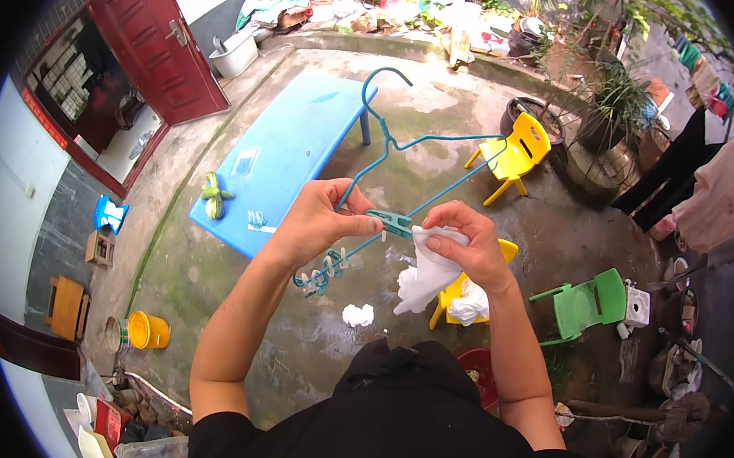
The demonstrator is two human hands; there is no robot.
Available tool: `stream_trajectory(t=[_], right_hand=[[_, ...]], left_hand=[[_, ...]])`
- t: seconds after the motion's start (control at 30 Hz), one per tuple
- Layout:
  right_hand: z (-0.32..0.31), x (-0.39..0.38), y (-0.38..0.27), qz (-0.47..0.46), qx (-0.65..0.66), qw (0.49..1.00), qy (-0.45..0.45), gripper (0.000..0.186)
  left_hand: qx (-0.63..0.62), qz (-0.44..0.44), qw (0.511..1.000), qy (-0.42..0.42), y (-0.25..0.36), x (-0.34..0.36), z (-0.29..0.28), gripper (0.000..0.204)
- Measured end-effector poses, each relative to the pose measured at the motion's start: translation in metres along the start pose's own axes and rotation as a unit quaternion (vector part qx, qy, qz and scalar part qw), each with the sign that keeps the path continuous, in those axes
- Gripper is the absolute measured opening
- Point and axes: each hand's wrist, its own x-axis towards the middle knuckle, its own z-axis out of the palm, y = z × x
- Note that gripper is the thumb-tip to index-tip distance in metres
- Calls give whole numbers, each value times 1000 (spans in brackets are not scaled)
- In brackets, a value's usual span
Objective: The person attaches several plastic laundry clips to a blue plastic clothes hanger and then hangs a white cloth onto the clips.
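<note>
My left hand (325, 222) is closed, its thumb and finger pinching the handle end of a teal clothespin (393, 223). The clothespin sits at the bottom bar of a teal-blue wire hanger (450, 190), whose hook points up and whose left side runs behind my left fingers. More clothespins (321, 275) hang bunched along the bar below that hand. With thumb and fingers my right hand (474, 247) grips a small white cloth (428, 273), which hangs down. Its upper corner meets the jaw of the clothespin; whether it is caught there I cannot tell.
A blue table (293, 130) with green squashes (214, 197) stands ahead left. Yellow chairs (528, 147) and a green chair (587, 306) are to the right. A white bundle (468, 304) lies on the nearer yellow chair, another (358, 315) on the ground. A yellow bucket (149, 330) stands left.
</note>
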Motion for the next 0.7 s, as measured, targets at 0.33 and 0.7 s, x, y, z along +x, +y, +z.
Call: stream_trajectory(t=[0.33, 0.7], right_hand=[[8, 10, -6, -6, -84, 996, -10, 22], [8, 9, -9, -84, -232, 969, 35, 23]], left_hand=[[12, 13, 1000, -8, -7, -1, 2, 23], [52, 26, 998, -3, -11, 12, 21, 29]])
